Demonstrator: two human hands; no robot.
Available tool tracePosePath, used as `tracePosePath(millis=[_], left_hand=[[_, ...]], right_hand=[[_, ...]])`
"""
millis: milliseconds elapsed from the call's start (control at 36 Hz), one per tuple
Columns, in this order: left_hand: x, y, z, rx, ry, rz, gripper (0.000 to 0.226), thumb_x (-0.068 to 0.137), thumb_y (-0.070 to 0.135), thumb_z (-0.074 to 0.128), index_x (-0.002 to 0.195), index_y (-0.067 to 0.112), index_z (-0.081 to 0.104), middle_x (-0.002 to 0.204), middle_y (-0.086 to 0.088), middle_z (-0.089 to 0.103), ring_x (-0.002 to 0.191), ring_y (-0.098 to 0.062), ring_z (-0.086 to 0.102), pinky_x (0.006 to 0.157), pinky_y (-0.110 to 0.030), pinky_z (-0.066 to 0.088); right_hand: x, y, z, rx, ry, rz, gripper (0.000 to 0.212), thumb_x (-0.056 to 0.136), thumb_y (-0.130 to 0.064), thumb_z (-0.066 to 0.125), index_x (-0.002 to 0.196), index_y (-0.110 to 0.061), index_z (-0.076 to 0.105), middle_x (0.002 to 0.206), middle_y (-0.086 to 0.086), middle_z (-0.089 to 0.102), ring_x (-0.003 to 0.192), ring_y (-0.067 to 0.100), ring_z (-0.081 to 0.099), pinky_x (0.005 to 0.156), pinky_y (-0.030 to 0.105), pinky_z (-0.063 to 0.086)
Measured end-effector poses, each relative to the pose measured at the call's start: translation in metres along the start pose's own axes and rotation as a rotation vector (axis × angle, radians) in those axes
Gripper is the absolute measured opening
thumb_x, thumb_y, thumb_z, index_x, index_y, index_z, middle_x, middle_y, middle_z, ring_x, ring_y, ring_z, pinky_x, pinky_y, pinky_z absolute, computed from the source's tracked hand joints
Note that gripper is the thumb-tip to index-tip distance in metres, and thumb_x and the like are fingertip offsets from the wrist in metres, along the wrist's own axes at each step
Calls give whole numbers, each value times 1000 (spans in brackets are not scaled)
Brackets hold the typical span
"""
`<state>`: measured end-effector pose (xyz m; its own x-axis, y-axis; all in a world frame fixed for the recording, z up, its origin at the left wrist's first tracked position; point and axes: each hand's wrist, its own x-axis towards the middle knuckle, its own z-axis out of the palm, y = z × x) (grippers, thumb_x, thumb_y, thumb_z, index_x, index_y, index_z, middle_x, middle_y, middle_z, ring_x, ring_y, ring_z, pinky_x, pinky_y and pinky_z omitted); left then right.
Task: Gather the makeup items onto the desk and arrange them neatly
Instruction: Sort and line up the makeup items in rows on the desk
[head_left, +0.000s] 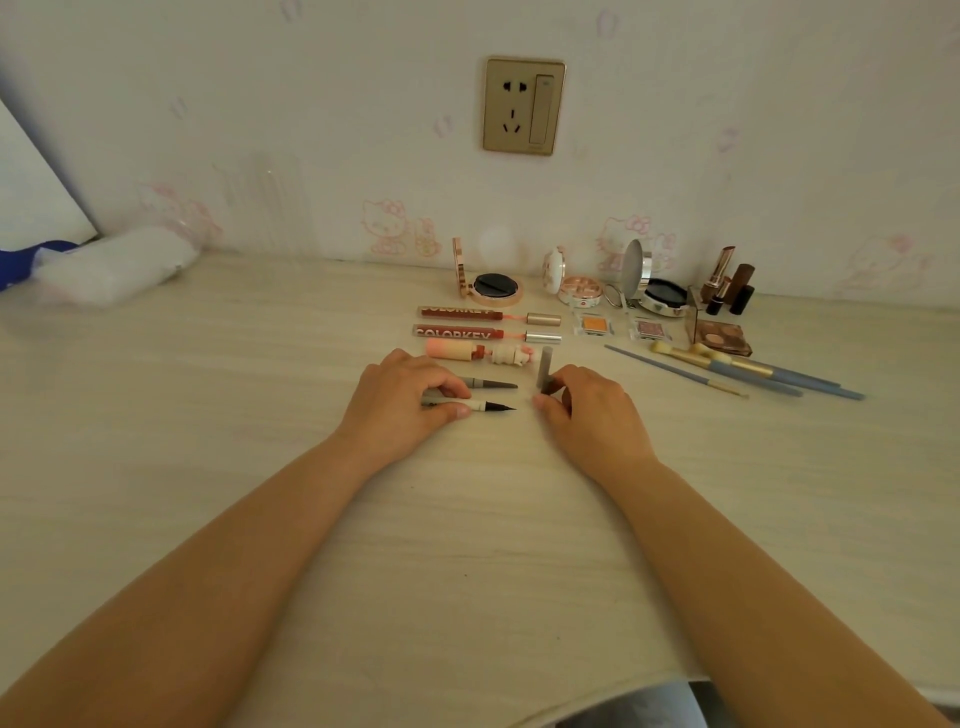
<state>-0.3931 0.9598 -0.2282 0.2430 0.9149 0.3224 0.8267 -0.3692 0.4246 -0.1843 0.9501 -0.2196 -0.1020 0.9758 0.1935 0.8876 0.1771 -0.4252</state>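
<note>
Left hand (402, 397) pinches the barrel of an uncapped liquid eyeliner pen (480, 405) between thumb and fingers, pen lying flat on the desk (208, 415), black brush tip pointing right and clear of the hand. Right hand (587, 410) grips a grey cap (545, 369) near its lower end, cap standing roughly upright just right of the pen tip; it's prob. this pen's cap, though motion blur makes that hard to confirm. A second grey pen (491, 384) lies parallel just behind, also uncapped, w/ two lip gloss tubes (460, 322) and a pink character-topped tube (483, 353) in rows beyond it. Further back: three open compacts, e.g. a cushion compact (493, 288); to the right, an eyeshadow palette (719, 335), lipsticks (724, 280) and blue-handled brushes (753, 369) lying at a loose angle. Handling: pen is light, stiff, smooth plastic, so it'll roll if let go carelessly; hold mid-barrel, never by the soft wet tip, which bends and would mark the desk. Cap is small and slick, best held by its closed end so the mouth stays free. Row looks mostly arranged; the brushes seem the least tidy bit.
</note>
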Motion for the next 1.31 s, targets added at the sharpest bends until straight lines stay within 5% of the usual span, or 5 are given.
tracePosePath(millis=[944,1139,1306], left_hand=[[-2,5,-3,28,22,-6,29,76,45,69,101,31,66,96,18,55,103,-13,46,88,-33,37],[-6,7,-4,8,131,48,50,71,62,59,109,28,61,105,17,50,99,-10,45,85,-31,37],[-8,42,1,55,247,261,29,84,36,46,100,19,62,97,3,60,91,-13,52,76,-30,43]], right_hand=[[0,1,1,77,26,21,30,93,-35,52,115,-15,55,99,0,56,85,11,47,75,24,40],[-8,3,-8,278,45,139,55,74,-47,71,118,-22,49,93,-6,49,82,9,48,72,24,42],[-18,38,-30,372,81,175,25,86,-39,61,106,-26,54,81,-8,50,71,5,47,61,15,36]])
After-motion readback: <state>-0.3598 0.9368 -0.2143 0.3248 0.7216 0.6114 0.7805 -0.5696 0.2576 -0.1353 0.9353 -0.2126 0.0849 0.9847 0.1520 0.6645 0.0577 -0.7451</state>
